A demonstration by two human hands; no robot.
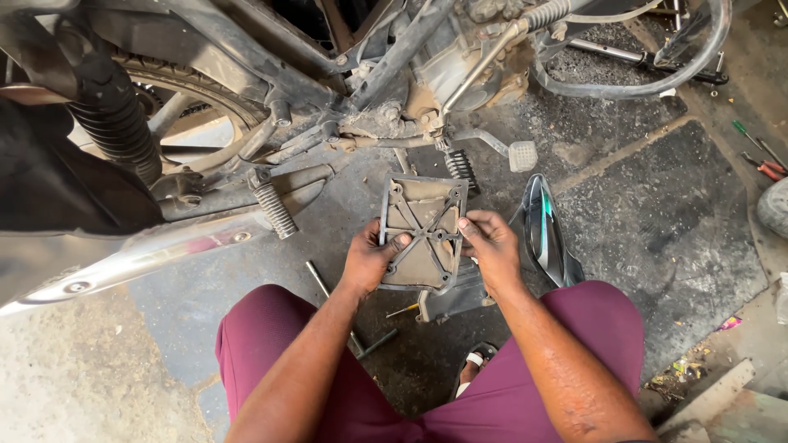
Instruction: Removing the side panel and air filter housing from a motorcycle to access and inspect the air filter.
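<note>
A square grey air-filter frame [423, 205] with crossed ribs and a dusty brown filter sheet is held up in front of me. My left hand [369, 258] grips its left edge, thumb on the ribbed face. My right hand [490, 246] grips its right edge, thumb resting near the centre right. Both hands hold it just above my maroon-clad knees, below the motorcycle's engine [460, 57].
The motorcycle fills the top, with its rear shock [115, 115], exhaust pipe [123, 262], footpeg [273, 209] and brake pedal [522, 156]. A glossy body panel [546, 234] lies at right. A T-handle wrench [328, 295] lies on the floor. Screwdrivers [759, 152] lie far right.
</note>
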